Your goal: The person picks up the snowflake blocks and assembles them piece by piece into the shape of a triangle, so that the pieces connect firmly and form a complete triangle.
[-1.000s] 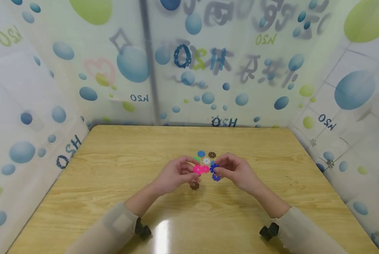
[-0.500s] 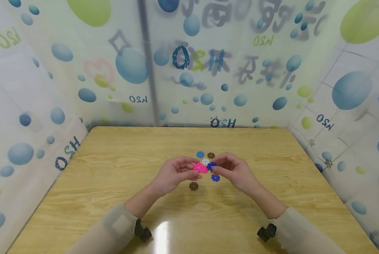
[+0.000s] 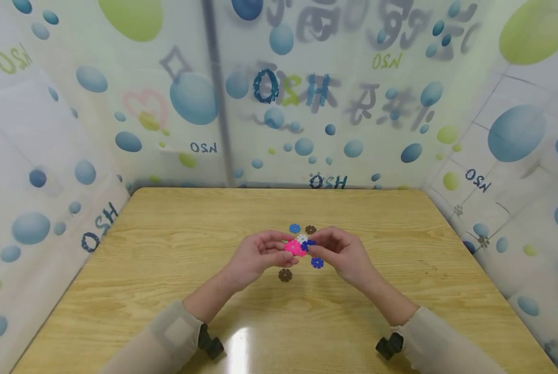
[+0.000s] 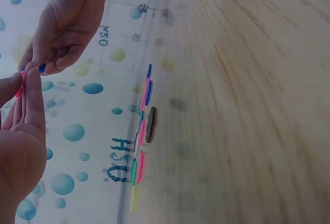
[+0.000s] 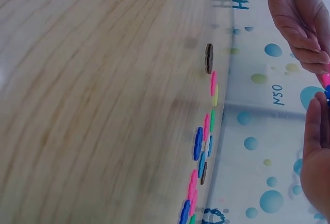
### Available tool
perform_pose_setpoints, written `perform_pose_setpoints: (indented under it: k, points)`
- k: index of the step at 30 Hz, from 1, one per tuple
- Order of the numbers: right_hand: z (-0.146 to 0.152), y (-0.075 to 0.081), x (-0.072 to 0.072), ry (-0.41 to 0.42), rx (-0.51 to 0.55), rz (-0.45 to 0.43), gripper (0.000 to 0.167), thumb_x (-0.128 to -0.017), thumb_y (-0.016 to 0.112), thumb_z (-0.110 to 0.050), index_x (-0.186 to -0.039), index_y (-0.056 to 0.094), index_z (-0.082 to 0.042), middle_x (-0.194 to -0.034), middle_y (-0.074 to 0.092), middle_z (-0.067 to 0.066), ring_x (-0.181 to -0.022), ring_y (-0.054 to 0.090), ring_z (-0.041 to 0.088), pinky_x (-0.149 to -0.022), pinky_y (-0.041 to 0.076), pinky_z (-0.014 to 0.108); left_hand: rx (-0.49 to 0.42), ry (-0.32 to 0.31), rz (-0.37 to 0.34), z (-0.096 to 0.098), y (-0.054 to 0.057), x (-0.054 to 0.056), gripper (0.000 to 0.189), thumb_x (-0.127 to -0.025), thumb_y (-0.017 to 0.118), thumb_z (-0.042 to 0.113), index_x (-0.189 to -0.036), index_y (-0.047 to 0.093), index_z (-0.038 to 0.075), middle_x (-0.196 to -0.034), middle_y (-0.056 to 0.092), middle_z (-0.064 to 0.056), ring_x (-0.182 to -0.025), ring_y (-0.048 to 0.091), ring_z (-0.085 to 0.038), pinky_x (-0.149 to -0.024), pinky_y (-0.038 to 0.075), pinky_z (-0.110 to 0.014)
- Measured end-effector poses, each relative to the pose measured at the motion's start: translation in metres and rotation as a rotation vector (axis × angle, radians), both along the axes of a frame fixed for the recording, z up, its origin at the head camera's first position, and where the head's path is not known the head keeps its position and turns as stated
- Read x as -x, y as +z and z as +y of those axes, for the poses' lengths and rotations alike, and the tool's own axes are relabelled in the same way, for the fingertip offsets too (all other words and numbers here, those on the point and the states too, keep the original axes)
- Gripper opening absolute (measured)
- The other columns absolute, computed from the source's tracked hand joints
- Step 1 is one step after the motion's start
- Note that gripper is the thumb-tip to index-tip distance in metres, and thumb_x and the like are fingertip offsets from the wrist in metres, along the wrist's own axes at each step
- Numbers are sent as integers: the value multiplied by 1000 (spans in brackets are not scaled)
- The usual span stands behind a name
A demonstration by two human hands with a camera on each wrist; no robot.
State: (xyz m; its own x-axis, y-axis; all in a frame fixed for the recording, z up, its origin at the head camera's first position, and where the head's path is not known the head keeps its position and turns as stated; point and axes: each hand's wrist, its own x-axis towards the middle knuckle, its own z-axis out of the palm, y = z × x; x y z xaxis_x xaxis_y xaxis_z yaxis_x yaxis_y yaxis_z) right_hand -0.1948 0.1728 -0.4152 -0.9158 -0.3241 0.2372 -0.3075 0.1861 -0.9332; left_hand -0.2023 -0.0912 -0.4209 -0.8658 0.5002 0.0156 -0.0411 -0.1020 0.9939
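In the head view, my left hand (image 3: pixel 260 257) pinches a bright pink notched snowflake disc (image 3: pixel 294 247) between thumb and fingers. My right hand (image 3: pixel 346 254) pinches a dark blue snowflake disc (image 3: pixel 309 244), whose edge meets the pink disc's right side. Both wrist views show the discs raised off the table, fingertips close together; the pink disc (image 4: pixel 21 85) appears edge-on in the left wrist view, with the blue disc (image 4: pixel 42 68) mostly behind fingers. Under the hands lie a white disc (image 3: pixel 302 239) and another dark blue disc (image 3: pixel 317 263).
On the wooden table (image 3: pixel 166 234) also lie a light blue disc (image 3: pixel 295 228), a brown disc (image 3: pixel 310 229) and a nearer brown disc (image 3: pixel 285 275). The right wrist view shows several more in pink, green and yellow (image 5: pixel 215 96). A printed curtain (image 3: pixel 279 145) stands behind the table.
My right hand has moved left, bringing the dark blue disc from apart to the pink disc's edge. My left hand stays nearly in place, still holding the pink disc.
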Motion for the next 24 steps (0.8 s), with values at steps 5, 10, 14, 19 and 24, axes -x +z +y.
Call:
perform_pose_setpoints:
  k: [5, 10, 14, 19, 24]
  points:
    - [-2, -2, -1, -31, -1, 37, 17, -103, 77, -10, -120, 77, -9, -112, 77, 12, -90, 75, 12, -78, 65, 25, 8, -1, 10, -1, 0, -1, 39, -107, 70, 6, -144, 63, -2, -117, 78, -22, -102, 83, -19, -100, 66, -43]
    - [-4, -4, -1, -55, 17, 54, 16, -104, 77, -10, -119, 77, -7, -109, 79, 11, -89, 76, 11, -77, 66, 27, -1, -3, 19, -1, -1, -1, 38, -107, 71, 6, -143, 63, -3, -126, 73, -34, -101, 83, -18, -97, 67, -38]
    - [-4, -2, -2, -67, 25, 71, 14, -103, 78, -9, -117, 78, -7, -110, 79, 9, -91, 77, 11, -76, 66, 28, -12, -5, 25, 0, -2, -1, 37, -107, 69, 4, -143, 62, -4, -119, 77, -25, -101, 83, -18, -96, 67, -37]
    - [-6, 0, -5, -29, 24, 90, 13, -102, 77, -5, -115, 77, -6, -110, 77, 10, -88, 75, 14, -73, 65, 29, -22, -14, 28, 0, -2, -1, 37, -107, 69, 4, -142, 62, -5, -119, 79, -21, -102, 83, -18, -96, 67, -36]
    - [-9, -2, -7, -13, 75, 112, 10, -101, 77, 0, -110, 77, -1, -104, 78, -2, -84, 75, 18, -69, 62, 23, -23, -15, 21, 0, -1, -2, 37, -107, 68, 1, -141, 61, -9, -113, 81, -13, -100, 83, -17, -97, 67, -39]
